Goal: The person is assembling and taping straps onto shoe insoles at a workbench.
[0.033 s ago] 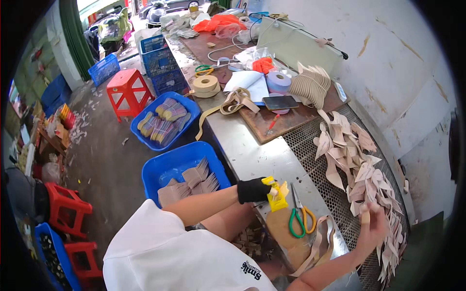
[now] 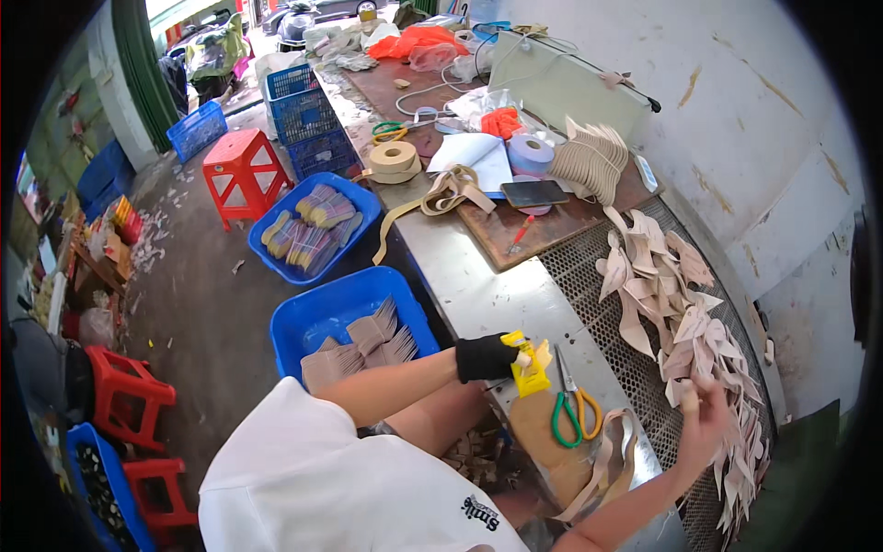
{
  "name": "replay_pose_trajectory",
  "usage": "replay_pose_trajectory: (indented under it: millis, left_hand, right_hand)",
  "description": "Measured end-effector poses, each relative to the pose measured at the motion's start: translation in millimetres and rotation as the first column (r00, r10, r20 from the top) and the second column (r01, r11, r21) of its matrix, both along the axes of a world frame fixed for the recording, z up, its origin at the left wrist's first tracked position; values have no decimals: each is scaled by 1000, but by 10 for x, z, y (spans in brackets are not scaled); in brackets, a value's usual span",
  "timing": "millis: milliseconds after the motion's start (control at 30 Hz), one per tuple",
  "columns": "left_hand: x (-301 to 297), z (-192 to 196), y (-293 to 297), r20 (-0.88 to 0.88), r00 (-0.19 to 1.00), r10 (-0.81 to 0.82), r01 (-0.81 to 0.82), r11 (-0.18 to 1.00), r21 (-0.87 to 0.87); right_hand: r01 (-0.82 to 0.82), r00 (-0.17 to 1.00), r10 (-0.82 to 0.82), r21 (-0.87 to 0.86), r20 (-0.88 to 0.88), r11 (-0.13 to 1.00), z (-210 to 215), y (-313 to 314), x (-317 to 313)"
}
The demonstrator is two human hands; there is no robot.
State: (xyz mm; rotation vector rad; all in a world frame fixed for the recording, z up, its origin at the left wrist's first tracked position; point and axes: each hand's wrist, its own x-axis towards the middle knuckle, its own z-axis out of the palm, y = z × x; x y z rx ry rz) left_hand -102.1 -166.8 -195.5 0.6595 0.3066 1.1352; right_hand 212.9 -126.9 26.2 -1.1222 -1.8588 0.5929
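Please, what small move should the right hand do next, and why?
Probably the right hand should draw one piece from the pile of beige pieces toward the left hand. Its fingers appear to be at the pile, though I cannot tell if they already pinch a piece, and the left hand holds a yellow object.

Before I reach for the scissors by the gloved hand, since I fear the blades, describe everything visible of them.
The scissors have silvery, metal-looking blades pointing up in the picture, and two looped handles, one green, one orange-yellow. They lie on the metal tabletop, the green loop overlapping a brown sheet. Nothing holds them; whether the blades are closed is unclear.
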Motion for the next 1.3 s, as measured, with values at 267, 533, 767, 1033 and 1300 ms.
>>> replay_pose_trajectory:
  millis: [267, 533, 767, 1033, 1300]
  left_hand:
    - [-77, -193, 1, 220, 968, 120, -98, 989, -109]
    - [105, -334, 65, 56, 960, 274, -272, 961, -52]
    - [227, -252, -230, -69, 926, 371, -373, 927, -28]
    - [150, 268, -823, -203, 884, 420, -432, 901, -19]
    - [64, 476, -2004, -155, 923, 351, -362, 931, -45]
  right_hand:
    - [16, 839, -18, 9, 544, 1000, -1539, -781, 311]
    - [389, 876, -399, 91, 270, 917, -1926, -1073, 421]
    - [492, 870, -484, -92, 91, 866, -1886, -1227, 541]
    - [342, 931, -350, -89, -105, 936, -2093, -1134, 728]
    - [347, 931, -358, -134, -68, 928, -2067, -1129, 724]
